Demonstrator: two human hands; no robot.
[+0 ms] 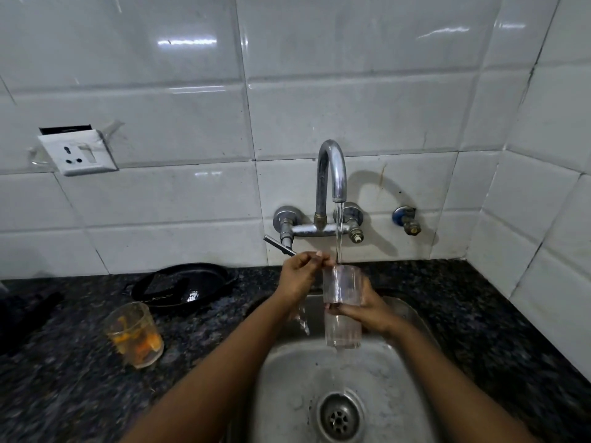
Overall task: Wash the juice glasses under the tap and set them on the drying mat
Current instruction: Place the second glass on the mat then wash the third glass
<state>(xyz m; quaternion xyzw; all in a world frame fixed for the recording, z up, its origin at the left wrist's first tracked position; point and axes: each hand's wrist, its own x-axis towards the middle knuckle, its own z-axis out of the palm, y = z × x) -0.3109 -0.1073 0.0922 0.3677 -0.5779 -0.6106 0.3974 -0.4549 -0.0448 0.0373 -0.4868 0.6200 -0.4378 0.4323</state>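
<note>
Water runs from the chrome tap [332, 174] into a clear glass [342, 284] held upright over the steel sink [287, 385]. My right hand [367, 311] grips that glass from the right, around its base. A second clear glass shape [342, 330] shows just below it; I cannot tell whether it is another glass. My left hand [300, 274] has its fingers curled and pinches at the glass's left rim, right beside the end of the tap lever [278, 244]. A dirty glass [134, 334] with orange pulp stands on the counter to the left.
A black pan [182, 286] lies on the dark granite counter [479, 314] behind the dirty glass. A dark object [25, 314] sits at the far left edge. White tiled walls close in the back and right, with a socket [80, 151] and a small valve [406, 219].
</note>
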